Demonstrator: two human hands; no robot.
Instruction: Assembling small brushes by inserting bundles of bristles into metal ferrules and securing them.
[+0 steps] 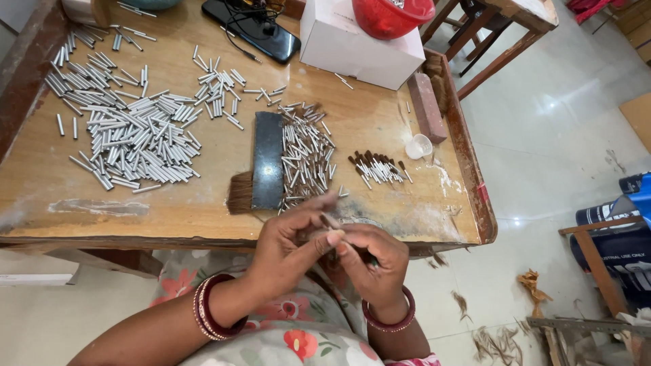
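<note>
- In the head view, low and centre of the frame, you are bringing both hands together just off the near edge of the wooden worktable (203,224), over your lap, so the work is sitting close under your eyes.
- Your left hand (288,247) is curling its fingers inward, thumb and forefinger meeting your right hand (369,261) around a small dark-tipped ferrule piece (330,221); both are pinched on it, one steadying while the other is working the tip.
- Just above your hands, the pile of filled ferrules (306,156) is lying against a flat dark block (268,159) with a tuft of brown bristle (240,192) at its near end, within easy reach.
- To the right of that pile, a smaller row of finished brush heads (378,167) is lying sorted apart, tips facing one way.
- In the upper left, the big heap of empty metal tubes (129,135) is spreading out as stock, well apart from your hands.
- At the top, a white box (352,47) is carrying a red bowl (392,15), with a black phone (254,30) beside it, all pushed back out of the working area.
- A small clear cup (419,146) is sitting near the right rim beside a reddish block (427,106).
</note>
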